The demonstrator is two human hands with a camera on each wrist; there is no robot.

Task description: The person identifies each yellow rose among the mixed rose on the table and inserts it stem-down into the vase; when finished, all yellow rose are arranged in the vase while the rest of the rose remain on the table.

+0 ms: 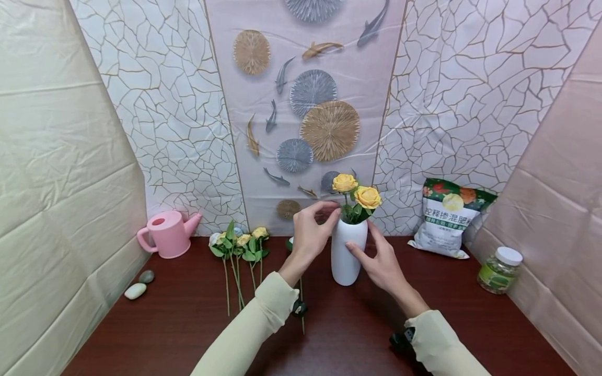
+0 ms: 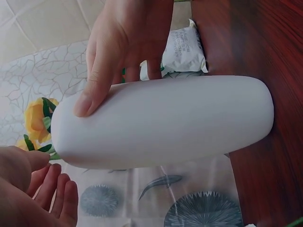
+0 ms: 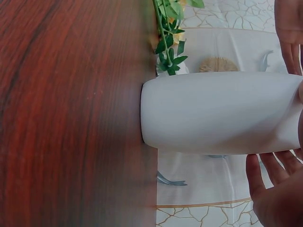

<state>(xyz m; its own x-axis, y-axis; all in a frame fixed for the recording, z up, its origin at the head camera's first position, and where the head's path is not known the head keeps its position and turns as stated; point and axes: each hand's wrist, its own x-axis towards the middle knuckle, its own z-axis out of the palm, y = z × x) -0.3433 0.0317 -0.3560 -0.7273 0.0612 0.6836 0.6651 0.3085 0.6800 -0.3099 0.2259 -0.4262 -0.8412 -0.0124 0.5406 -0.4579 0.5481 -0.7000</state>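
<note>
A white vase stands upright on the table, with two yellow roses and green leaves in its mouth. My right hand holds the vase from the right side, thumb laid across its front and fingers around the far side. At the vase's mouth is my left hand, its thumb tip beside the leaves and its other fingers loosely bent, as the left wrist view shows. In the right wrist view the vase rests with its base on the tabletop.
Several loose roses lie left of the vase, and another stem lies under my left forearm. A pink watering can and two stones are at the left. On the right are a fertilizer bag and a lidded jar.
</note>
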